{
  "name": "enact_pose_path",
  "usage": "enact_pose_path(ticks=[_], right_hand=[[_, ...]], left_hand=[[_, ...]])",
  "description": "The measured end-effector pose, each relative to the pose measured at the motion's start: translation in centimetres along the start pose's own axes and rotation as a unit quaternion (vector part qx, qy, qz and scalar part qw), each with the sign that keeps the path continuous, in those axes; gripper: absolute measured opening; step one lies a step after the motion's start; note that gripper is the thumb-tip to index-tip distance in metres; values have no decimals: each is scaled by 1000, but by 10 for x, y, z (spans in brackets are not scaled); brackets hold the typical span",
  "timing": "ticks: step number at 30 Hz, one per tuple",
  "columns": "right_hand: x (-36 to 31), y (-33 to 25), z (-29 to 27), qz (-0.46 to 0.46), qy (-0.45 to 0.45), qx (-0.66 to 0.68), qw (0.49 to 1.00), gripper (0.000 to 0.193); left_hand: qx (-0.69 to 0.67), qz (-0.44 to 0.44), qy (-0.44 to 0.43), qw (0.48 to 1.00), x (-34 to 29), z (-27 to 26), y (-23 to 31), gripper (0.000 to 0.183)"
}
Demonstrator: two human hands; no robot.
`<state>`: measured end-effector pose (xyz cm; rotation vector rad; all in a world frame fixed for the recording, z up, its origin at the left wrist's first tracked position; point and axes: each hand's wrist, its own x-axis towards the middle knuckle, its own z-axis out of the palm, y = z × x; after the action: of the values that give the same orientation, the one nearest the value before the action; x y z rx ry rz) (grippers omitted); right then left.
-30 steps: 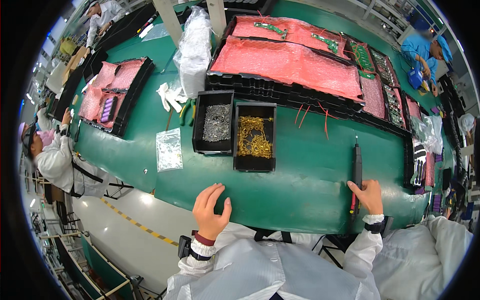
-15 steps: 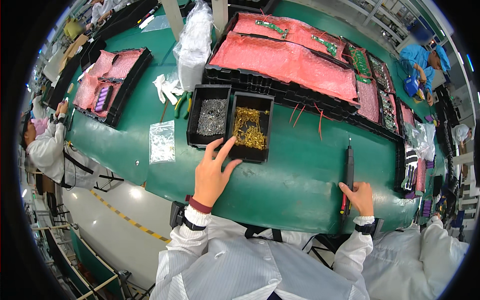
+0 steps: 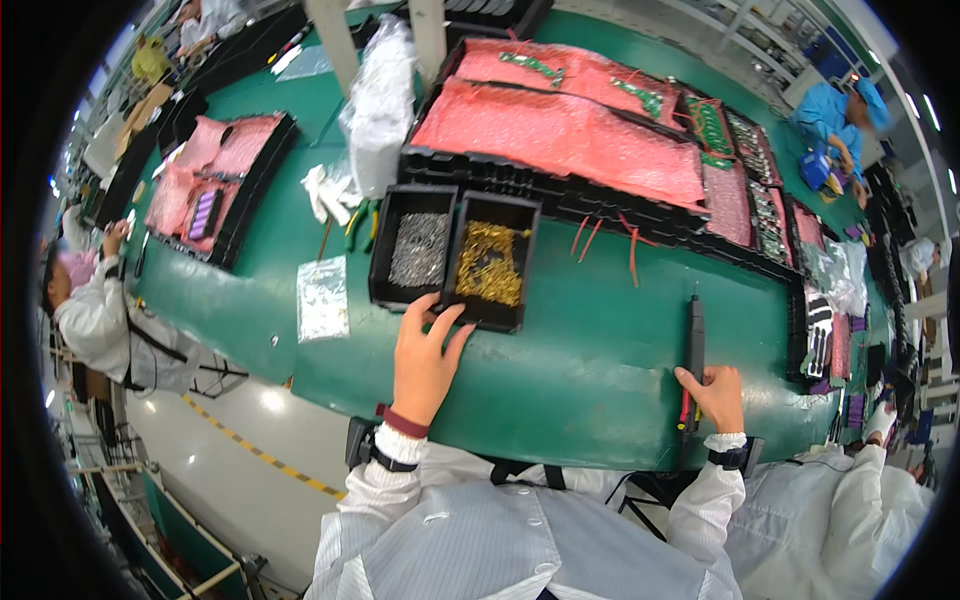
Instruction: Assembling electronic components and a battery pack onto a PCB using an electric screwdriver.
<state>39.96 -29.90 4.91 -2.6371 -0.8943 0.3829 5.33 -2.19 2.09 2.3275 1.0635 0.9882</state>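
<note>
My left hand [image 3: 423,362] is at the near edge of two black bins, its fingers bent and spread, with nothing visible in it. Its fingertips meet or overlap the front walls; contact is hard to tell. Small silver metal parts [image 3: 419,250] fill the left bin [image 3: 378,262]. Brass-coloured parts [image 3: 489,265] lie in the right bin [image 3: 531,262]. On the right, my right hand [image 3: 716,396] is closed around the lower part of a slim black electric screwdriver [image 3: 695,338], whose thin bit points away from me.
Left of the bins are green-handled pliers [image 3: 362,228], white gloves [image 3: 328,192] and a clear plastic bag [image 3: 322,300]. Behind stand black trays lined with pink bubble wrap [image 3: 560,135], holding green circuit boards [image 3: 711,128]. Red wires [image 3: 633,255] hang over the front. Co-workers sit on both sides.
My left hand has drawn back slightly from the brass-coloured parts toward the bins' near edge. My right hand keeps its hold on the screwdriver. The whole view has shifted a little.
</note>
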Motion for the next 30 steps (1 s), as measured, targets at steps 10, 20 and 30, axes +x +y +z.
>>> enact_pose_path(ticks=[10,20,30], right_hand=[[1,0,-4,6,-9,-17,1000,71],[-1,-1,-2,-13,3,-28,1000,67],[-3,2,13,-22,15,-18,999,62]], left_hand=[[11,17,-68,997,-12,-18,0,47],[13,-6,-39,999,-17,-8,4,51],[-17,-4,7,1000,-65,-24,-4,23]])
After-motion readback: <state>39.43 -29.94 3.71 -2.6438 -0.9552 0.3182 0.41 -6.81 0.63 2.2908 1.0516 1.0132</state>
